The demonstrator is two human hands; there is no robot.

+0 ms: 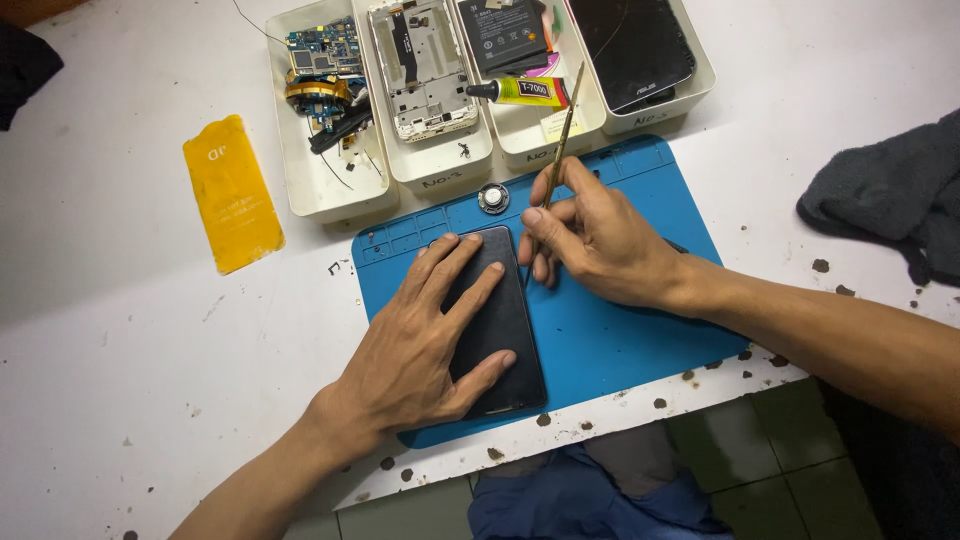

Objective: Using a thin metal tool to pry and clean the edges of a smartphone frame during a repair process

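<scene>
- While the left hand (425,335) is lying flat with fingers spread apart on the black phone (497,325), it is pressing the device against the blue work mat (620,330), thumb curling over the phone's near right edge.
- The phone is lying lengthwise on the left half of the mat, its far edge sitting near the mat's far rim and its near edge reaching close to the mat's near rim.
- The right hand (595,240) is pinching together on a thin metal pry tool (557,135), whose tip is meeting the phone's far right edge while its shaft is slanting far and right over the trays.
- A small round metal part (493,198) is resting on the mat's far rim, just beside the right fingers.
- Open mat is showing to the right of the phone, beneath the right wrist.
- Four white trays (330,190) holding circuit boards, a frame, a glue tube (520,92) and a dark panel are lining the far side.
- A yellow strip (232,190) is lying far left on the white table (130,340); a grey cloth (890,195) is lying at the right edge.
- The table's near edge is running just beyond the mat's near rim.
</scene>
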